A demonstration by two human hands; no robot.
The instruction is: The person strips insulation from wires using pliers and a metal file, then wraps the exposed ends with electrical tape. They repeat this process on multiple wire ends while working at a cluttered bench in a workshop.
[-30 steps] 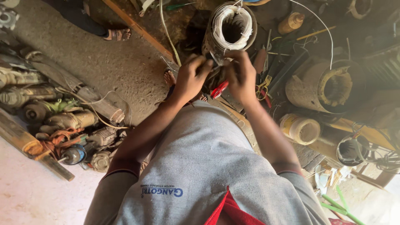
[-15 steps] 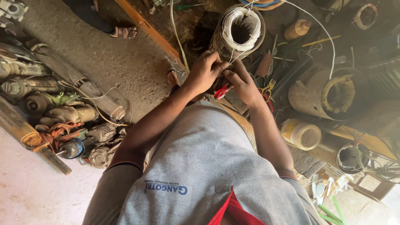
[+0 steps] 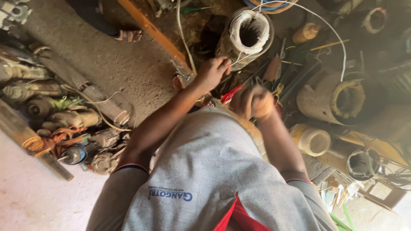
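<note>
- I see my left hand [image 3: 212, 72] stretched forward, its fingers spread and resting against the lower side of a motor stator [image 3: 245, 39], a grimy cylinder with white winding wire packed around its open bore.
- My right hand [image 3: 252, 102] sits nearer my body and to the right of the left one. It is blurred and curled into a fist; I cannot tell for certain what it grips.
- The two hands are apart, with a red-handled tool [image 3: 231, 93] lying between them, just beside the right fist.
- A thin white wire [image 3: 333, 35] arcs from the top of the stator, away past my right hand to the far right.
- Further right of my right hand lies a second stator housing [image 3: 333, 99] on its side, with a yellowish ring of winding showing, and nearer to me a pale cylindrical can [image 3: 311, 139].
- Left of my left arm there is bare concrete floor [image 3: 115, 68], then a heap of old motors and power tools [image 3: 64, 124].
- An orange bar [image 3: 154, 34] slants across the floor just left of my left hand.
- Beyond it, another person's sandalled foot [image 3: 127, 35] stands on the floor.
</note>
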